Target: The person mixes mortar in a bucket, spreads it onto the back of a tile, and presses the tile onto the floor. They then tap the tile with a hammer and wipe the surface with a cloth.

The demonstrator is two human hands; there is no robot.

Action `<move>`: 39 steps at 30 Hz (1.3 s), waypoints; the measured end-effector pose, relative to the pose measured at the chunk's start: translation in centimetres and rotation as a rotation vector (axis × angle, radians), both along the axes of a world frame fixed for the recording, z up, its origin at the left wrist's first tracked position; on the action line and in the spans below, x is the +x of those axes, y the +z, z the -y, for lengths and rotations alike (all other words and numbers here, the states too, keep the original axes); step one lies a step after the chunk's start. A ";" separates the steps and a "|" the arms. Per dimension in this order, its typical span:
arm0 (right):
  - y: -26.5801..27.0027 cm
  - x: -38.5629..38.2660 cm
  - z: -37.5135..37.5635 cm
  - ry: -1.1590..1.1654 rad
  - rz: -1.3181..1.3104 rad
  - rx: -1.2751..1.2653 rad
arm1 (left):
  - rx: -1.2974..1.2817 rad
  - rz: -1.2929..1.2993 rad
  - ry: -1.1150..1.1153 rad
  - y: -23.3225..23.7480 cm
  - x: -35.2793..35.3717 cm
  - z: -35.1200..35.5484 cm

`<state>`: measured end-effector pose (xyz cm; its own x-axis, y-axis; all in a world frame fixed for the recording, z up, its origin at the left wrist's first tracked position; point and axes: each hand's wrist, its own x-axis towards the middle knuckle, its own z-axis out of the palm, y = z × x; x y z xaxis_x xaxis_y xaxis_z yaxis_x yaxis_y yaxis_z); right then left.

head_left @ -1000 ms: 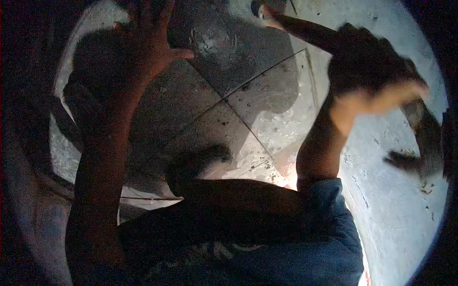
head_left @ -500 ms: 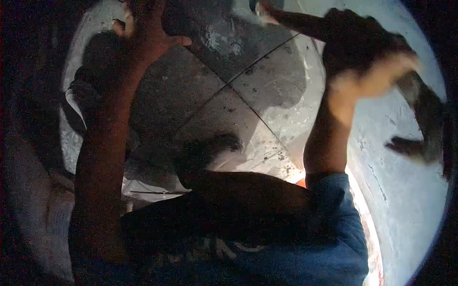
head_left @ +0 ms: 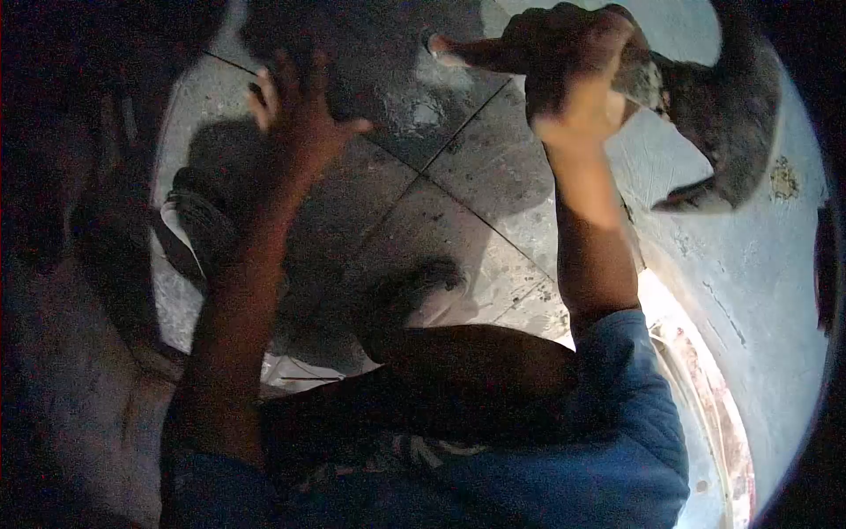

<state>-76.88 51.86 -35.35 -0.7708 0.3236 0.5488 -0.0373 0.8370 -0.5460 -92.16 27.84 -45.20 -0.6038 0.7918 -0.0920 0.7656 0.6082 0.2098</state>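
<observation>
My left hand (head_left: 304, 128) is raised over the dark floor at the upper left, its fingers spread and nothing in it. At the upper right, my right hand (head_left: 568, 75) holds one digit stretched out to the left. The rest of that hand is partly in shadow and smeared by motion, and no held thing shows in it. Neither hand visibly touches anything. Beneath them lie grey floor tiles (head_left: 502, 256) with dark specks and crossing joints.
A pale blue-grey surface (head_left: 749, 370) curves along the right side, with a dark curved shape (head_left: 731, 132), apparently a shadow, across it. A dark rounded thing with a pale edge (head_left: 181, 234) stands left. My bent leg (head_left: 476, 353) crosses below.
My left hand has moved down and slightly right in view, its fingers now fully showing. My right hand has shifted left and slightly up. The dark shape at right has moved left too.
</observation>
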 end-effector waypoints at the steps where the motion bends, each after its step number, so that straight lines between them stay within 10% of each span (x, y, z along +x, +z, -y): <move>1: 0.9 0.6 0.9 -0.014 -0.001 -0.001 | -0.001 -0.001 -0.014 1.0 1.8 -0.3; 9: -3.5 1.1 0.6 -0.034 0.184 0.551 | 0.000 0.260 0.107 1.2 7.6 -1.9; 14: 2.1 -1.8 0.3 -0.035 -0.064 0.376 | -0.038 0.278 0.145 1.3 8.1 -2.4; 16: 0.1 -0.8 -3.1 -0.191 -0.102 0.783 | -0.083 0.311 0.142 1.0 8.0 -2.7; 18: 0.5 -1.7 -3.0 -0.139 0.035 0.431 | -0.029 0.272 0.146 0.8 8.3 -2.4; 30: 2.9 0.0 -5.2 -0.367 0.076 0.404 | -0.162 0.262 0.048 1.8 7.5 -1.9; 34: 4.9 4.7 -3.3 -0.550 0.170 0.007 | -0.066 0.243 0.007 1.9 7.2 -1.0; 36: -0.6 9.5 -1.7 -0.795 0.582 0.600 | -0.113 0.268 0.015 2.4 7.2 -1.5; 39: 1.0 3.8 5.0 -0.154 0.163 -0.235 | -0.097 0.250 -0.018 0.5 7.4 -1.2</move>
<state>-73.03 46.81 -34.39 -0.7746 0.5464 0.3186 0.1838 0.6765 -0.7132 -84.81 29.00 -44.74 -0.5386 0.7824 -0.3127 0.7080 0.6215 0.3355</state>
